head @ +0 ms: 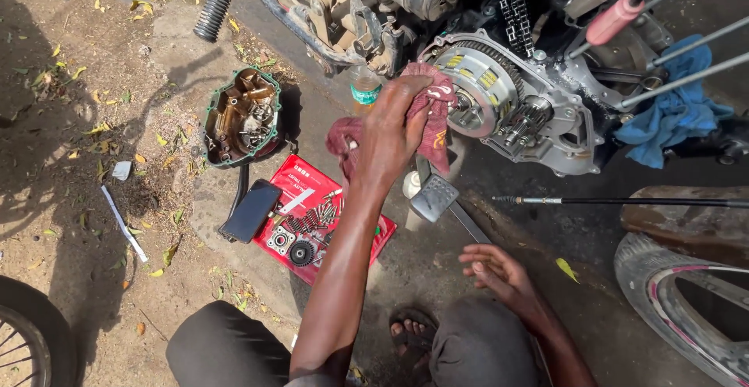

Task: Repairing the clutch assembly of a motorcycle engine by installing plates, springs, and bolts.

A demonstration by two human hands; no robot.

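My left hand (pixel 394 126) is stretched forward and grips a dark red rag (pixel 434 110), pressed against the left side of the exposed clutch assembly (pixel 484 90) on a motorcycle engine (pixel 562 122). My right hand (pixel 499 274) hovers low near my right knee with its fingers loosely apart and nothing in it. On the ground below my left forearm lies a flat red package (pixel 308 200) that carries small gears, springs and bolts. A removed engine cover (pixel 242 118) lies open side up to the left of it.
A black phone (pixel 251 211) rests on the red package's left edge. A plastic bottle (pixel 364 86) stands by the engine, and a blue cloth (pixel 671 114) hangs at the right. A foot pedal (pixel 434 197), a thin cable (pixel 624 200), a tyre (pixel 679 293) and a rubber footpeg (pixel 212 8) surround me.
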